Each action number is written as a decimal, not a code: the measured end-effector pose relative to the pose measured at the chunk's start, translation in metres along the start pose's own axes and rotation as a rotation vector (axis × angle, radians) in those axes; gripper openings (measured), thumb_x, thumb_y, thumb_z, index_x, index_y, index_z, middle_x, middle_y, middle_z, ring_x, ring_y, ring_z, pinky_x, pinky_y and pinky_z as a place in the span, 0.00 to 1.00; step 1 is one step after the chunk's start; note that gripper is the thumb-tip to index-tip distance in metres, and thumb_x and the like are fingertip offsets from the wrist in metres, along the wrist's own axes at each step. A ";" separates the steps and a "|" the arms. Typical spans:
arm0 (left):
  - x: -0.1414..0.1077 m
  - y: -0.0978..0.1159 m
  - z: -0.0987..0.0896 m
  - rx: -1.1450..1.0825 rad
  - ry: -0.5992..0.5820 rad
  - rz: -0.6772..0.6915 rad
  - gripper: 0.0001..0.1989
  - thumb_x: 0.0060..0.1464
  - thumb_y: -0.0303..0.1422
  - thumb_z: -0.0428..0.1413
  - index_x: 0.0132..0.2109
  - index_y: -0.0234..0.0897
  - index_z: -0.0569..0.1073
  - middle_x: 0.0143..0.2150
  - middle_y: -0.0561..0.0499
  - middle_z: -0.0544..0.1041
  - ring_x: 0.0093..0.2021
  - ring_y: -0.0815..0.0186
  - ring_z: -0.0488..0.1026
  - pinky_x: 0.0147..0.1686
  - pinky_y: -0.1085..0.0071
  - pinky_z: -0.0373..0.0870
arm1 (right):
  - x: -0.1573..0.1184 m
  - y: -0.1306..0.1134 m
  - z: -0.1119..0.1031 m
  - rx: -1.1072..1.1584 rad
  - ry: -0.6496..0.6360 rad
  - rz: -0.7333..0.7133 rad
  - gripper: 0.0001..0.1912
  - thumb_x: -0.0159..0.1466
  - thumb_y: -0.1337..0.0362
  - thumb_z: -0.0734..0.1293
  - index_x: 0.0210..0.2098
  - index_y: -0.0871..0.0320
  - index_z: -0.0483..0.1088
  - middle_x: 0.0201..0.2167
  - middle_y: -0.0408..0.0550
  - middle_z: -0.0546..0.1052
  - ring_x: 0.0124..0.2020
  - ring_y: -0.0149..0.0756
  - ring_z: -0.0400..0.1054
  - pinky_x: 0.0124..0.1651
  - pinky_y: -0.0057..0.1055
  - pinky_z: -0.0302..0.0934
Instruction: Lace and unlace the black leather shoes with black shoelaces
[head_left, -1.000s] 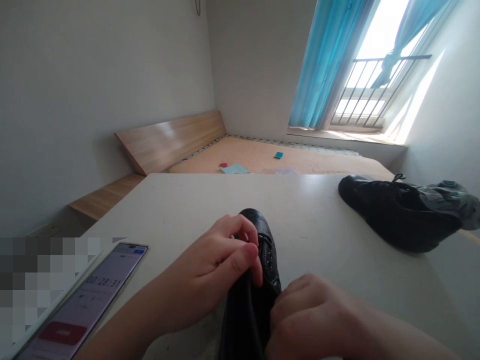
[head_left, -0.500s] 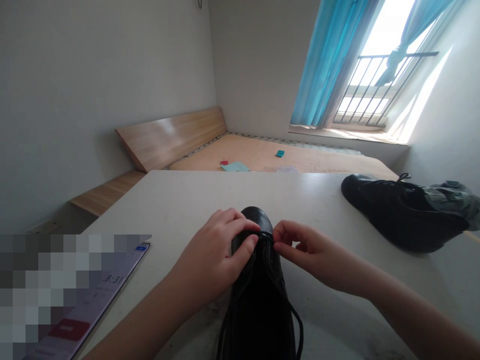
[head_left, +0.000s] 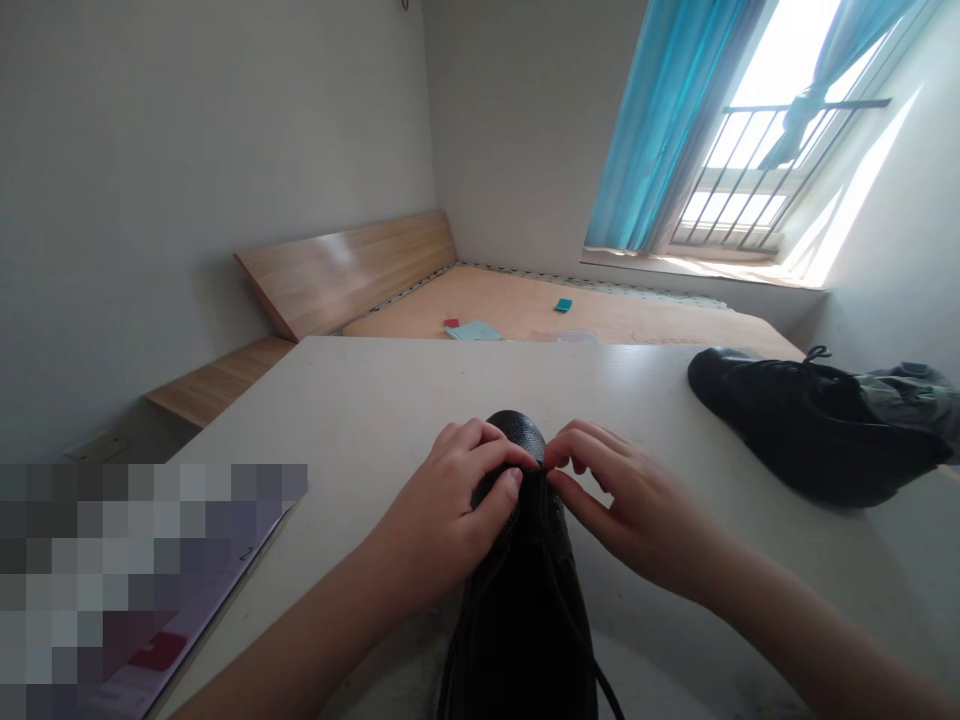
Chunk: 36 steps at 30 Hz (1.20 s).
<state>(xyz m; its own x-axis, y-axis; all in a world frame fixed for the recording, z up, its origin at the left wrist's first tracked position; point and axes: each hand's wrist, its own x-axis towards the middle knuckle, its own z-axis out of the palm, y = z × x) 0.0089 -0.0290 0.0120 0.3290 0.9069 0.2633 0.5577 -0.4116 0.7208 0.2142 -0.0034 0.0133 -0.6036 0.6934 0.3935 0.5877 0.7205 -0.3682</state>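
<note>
A black leather shoe [head_left: 525, 640] points away from me on the table, its toe cap showing beyond my fingers. My left hand [head_left: 465, 490] lies over its left side, index finger and thumb closed at the lowest lace row. From the right, my right hand [head_left: 619, 490] pinches the black shoelace [head_left: 566, 610] at the same row with thumb and index finger. The fingertips of both hands nearly meet there and partly hide the lace. Loose lace ends hang down both sides of the shoe opening.
Another black shoe [head_left: 787, 430], laced and stuffed with greyish cloth, rests on the white table [head_left: 375, 400] at right. A phone [head_left: 180, 640], partly blurred out, is at lower left. Past the table's far edge is a bed [head_left: 637, 318] with small items on it.
My left index finger has reached further right across the lace row. My right hand has shifted slightly, its fingers now straighter. The loose lace on the right hangs straighter.
</note>
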 end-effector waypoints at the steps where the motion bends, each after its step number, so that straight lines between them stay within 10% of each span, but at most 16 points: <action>1: 0.000 -0.001 0.000 -0.013 0.003 -0.004 0.12 0.62 0.32 0.48 0.45 0.40 0.76 0.45 0.48 0.71 0.51 0.59 0.66 0.54 0.60 0.61 | 0.000 0.000 -0.001 0.061 -0.022 0.048 0.03 0.69 0.64 0.60 0.38 0.55 0.65 0.35 0.43 0.71 0.36 0.32 0.65 0.36 0.30 0.59; 12: 0.002 -0.001 0.002 -0.080 0.011 -0.049 0.07 0.61 0.33 0.49 0.37 0.39 0.70 0.43 0.50 0.71 0.49 0.59 0.65 0.52 0.61 0.60 | 0.004 -0.004 -0.005 0.226 0.012 0.062 0.06 0.66 0.66 0.62 0.33 0.56 0.70 0.36 0.49 0.70 0.38 0.35 0.63 0.39 0.33 0.59; 23: 0.003 -0.002 0.002 -0.124 0.013 -0.125 0.09 0.62 0.34 0.46 0.35 0.39 0.67 0.40 0.49 0.71 0.47 0.59 0.66 0.51 0.60 0.62 | 0.005 0.006 -0.009 1.233 -0.023 0.618 0.20 0.61 0.49 0.67 0.24 0.58 0.64 0.28 0.45 0.67 0.39 0.37 0.64 0.49 0.34 0.60; 27: 0.004 0.000 0.002 -0.108 0.023 -0.130 0.09 0.62 0.34 0.45 0.35 0.39 0.68 0.40 0.49 0.72 0.47 0.58 0.67 0.51 0.59 0.63 | 0.009 0.013 -0.008 1.539 -0.133 0.646 0.23 0.61 0.53 0.67 0.19 0.56 0.54 0.17 0.36 0.51 0.22 0.28 0.56 0.43 0.35 0.65; 32: 0.006 0.001 0.000 -0.122 0.023 -0.160 0.09 0.61 0.33 0.45 0.35 0.39 0.67 0.39 0.48 0.72 0.47 0.58 0.67 0.52 0.59 0.63 | 0.007 0.012 -0.016 0.829 -0.130 0.461 0.15 0.61 0.54 0.69 0.27 0.57 0.64 0.21 0.37 0.59 0.22 0.26 0.50 0.26 0.26 0.51; 36: 0.005 0.001 -0.001 -0.118 0.018 -0.173 0.09 0.62 0.33 0.45 0.35 0.39 0.67 0.39 0.49 0.73 0.48 0.58 0.68 0.51 0.59 0.64 | 0.003 0.015 -0.026 0.250 -0.423 0.306 0.17 0.63 0.53 0.66 0.25 0.57 0.67 0.20 0.39 0.62 0.22 0.27 0.51 0.24 0.28 0.45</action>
<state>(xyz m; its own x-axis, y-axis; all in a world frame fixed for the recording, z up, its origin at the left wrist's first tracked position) 0.0102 -0.0246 0.0150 0.2217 0.9651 0.1396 0.5110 -0.2369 0.8263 0.2350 0.0096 0.0309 -0.6193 0.7768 -0.1146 0.6555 0.4311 -0.6200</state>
